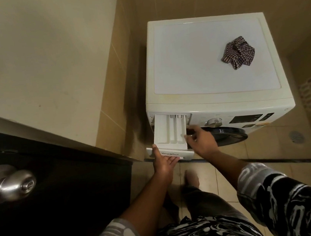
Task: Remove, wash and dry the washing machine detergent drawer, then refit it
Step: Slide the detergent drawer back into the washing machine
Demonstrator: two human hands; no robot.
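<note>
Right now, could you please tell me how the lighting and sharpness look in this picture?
Head view: dim, warm yellowish light; the wide-angle lens bows the edges of the washing machine; the right hand at the detergent drawer is motion-blurred; bright glare spots sit on the door knob; the dark door is nearly featureless.

— Anything legible here?
— One word: "Whirlpool", in grey letters on the white front of the detergent drawer [171, 154].
— And the control panel [226, 118] of the washing machine?
— Markings around the dial [215, 122] and on the dark display [245, 118], all too small and blurred to read.
</note>
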